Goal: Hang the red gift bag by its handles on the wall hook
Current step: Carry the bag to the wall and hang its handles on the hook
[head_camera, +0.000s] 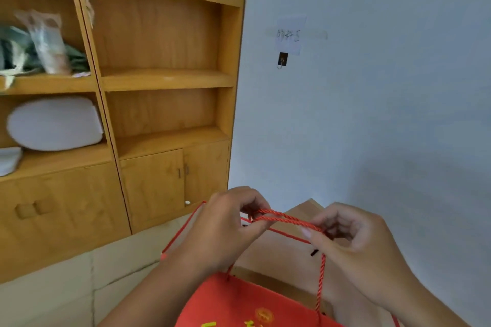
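The red gift bag [239, 302] with gold print fills the bottom centre, its mouth open and its brown inside showing. Its two red twisted cord handles [285, 218] are stretched together between my hands. My left hand [225, 228] pinches the left end of the cords, and my right hand [353, 241] pinches the right end. The small dark wall hook [282, 60] sits on the pale wall well above and beyond the hands, under a taped paper note [290, 34]. Nothing hangs on the hook.
A wooden shelf unit [164, 79] with lower cupboard doors stands to the left, against the wall corner. On its left shelves lie packets [47, 42] and a white oval lid [53, 123]. Pale floor tiles [79, 281] run below.
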Demonstrator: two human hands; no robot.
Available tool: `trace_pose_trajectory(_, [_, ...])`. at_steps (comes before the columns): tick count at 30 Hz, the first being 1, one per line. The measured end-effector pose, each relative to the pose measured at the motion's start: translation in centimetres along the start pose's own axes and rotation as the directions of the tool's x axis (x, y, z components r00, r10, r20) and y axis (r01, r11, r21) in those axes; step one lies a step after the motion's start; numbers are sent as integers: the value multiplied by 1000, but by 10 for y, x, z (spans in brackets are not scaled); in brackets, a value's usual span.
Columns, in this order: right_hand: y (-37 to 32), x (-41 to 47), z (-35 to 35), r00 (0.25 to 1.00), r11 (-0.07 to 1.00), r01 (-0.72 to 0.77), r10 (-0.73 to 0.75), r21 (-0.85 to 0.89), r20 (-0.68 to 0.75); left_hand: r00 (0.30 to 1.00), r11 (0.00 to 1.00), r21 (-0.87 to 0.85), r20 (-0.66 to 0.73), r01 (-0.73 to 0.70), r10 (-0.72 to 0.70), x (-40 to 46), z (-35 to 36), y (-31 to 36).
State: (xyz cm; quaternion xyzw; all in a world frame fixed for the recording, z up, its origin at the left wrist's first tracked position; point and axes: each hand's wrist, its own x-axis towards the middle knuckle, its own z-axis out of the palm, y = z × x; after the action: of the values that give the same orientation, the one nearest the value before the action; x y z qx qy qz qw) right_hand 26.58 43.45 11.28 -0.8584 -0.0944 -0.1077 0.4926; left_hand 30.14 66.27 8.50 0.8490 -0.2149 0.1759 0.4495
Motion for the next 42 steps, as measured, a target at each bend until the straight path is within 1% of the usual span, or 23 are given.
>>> trace_pose_trajectory(3, [2,39,33,1000,1000,12,-11,-15,29,1000,1000,-4,5,31,-31,22,-19,-36])
trace_pose_trajectory(9, [24,122,92,998,999,15,-18,44,62,999,999,7,26,39,-39,86,-44,-114])
trace_pose_trajectory(11, [29,154,108,997,998,16,-20,54,78,998,999,-14,32,48,-48,114,-51,-138])
trace_pose_trajectory(13, [30,186,122,997,997,32,-37,63,73,998,998,-33,38,52,-51,141,-59,-160])
trace_pose_trajectory(18, [23,266,149,999,999,-7,5,50,47,995,998,-25,91,54,-51,214,-86,-210])
trace_pose_trajectory(23, [24,347,185,998,1000,5,-4,19,-59,997,998,-50,72,28,-24,285,-104,-263])
trace_pose_trajectory(26, [28,391,209,990,1000,2,-3,-6,-140,996,999,-43,87,-9,13,326,-113,-303])
trace_pose_trajectory(29, [29,434,238,979,999,-20,11,-43,-201,992,995,-83,113,-49,58,368,-122,-346])
trace_pose_trajectory(32, [29,476,266,957,990,-44,4,-134,-291,981,991,-113,169,-72,91,415,-133,-390])
trace_pose_trajectory(35, [25,512,289,937,980,-86,17,-181,-350,959,985,-144,252,-96,130,458,-144,-425])
trace_pose_trajectory(38, [21,544,307,916,973,-136,51,-189,-397,933,979,-158,318,-126,171,497,-152,-450])
trace_pose_trajectory(42, [20,580,321,905,967,-193,110,-166,-412,912,979,-162,370,-127,180,537,-156,-477])
